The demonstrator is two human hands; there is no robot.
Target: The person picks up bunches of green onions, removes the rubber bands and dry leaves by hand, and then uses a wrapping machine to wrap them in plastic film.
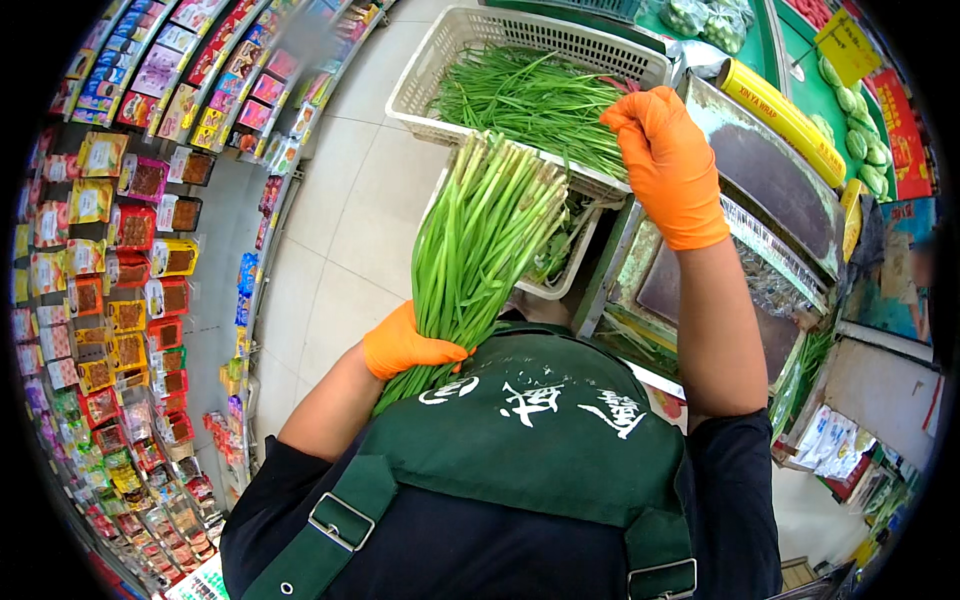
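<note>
My left hand (405,346), in an orange glove, is wrapped around a thick bunch of garlic chives (480,232) near its leafy end. The bunch leans against my green apron (525,435), its pale cut ends pointing away from me. My right hand (664,165), gloved the same way, is raised over the right end of a white plastic crate (409,94). Its fingers are curled and pinched together, with nothing visible between them. More garlic chives (532,97) lie loose in that crate. A reddish strip (619,82) shows just behind my right fingers.
Beneath the crate stands a second white crate (559,289) with leafy greens. At right is a worn metal wrapping machine (765,165) with a yellow wrap-film box (784,124). Snack shelves (135,277) line the left, beyond the tiled floor (337,247). Bagged vegetables (705,22) sit at top right.
</note>
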